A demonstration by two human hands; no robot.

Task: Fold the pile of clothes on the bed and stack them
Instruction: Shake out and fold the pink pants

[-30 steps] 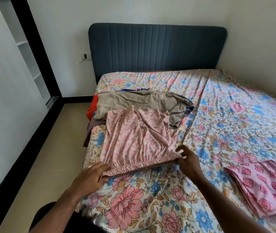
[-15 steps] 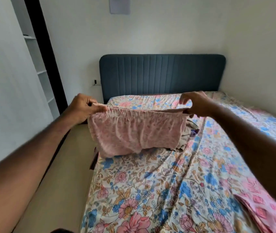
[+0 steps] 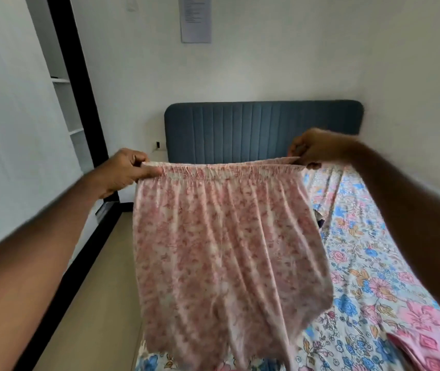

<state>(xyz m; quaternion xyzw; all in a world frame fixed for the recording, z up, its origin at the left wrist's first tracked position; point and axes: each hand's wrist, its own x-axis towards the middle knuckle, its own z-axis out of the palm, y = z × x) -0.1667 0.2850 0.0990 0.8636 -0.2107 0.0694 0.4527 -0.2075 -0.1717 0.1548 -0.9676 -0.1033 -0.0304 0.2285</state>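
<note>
I see the pink floral shorts [image 3: 224,250] held up in the air, hanging over the bed's [image 3: 368,263] left edge, their elastic waistband stretched level between my two hands. My left hand [image 3: 125,170] pinches the waistband's left end, and my right hand [image 3: 318,148] pinches the right end. A pink patterned garment [image 3: 435,341] lies at the bed's near right corner. Beyond stands the blue headboard [image 3: 261,129].
</note>
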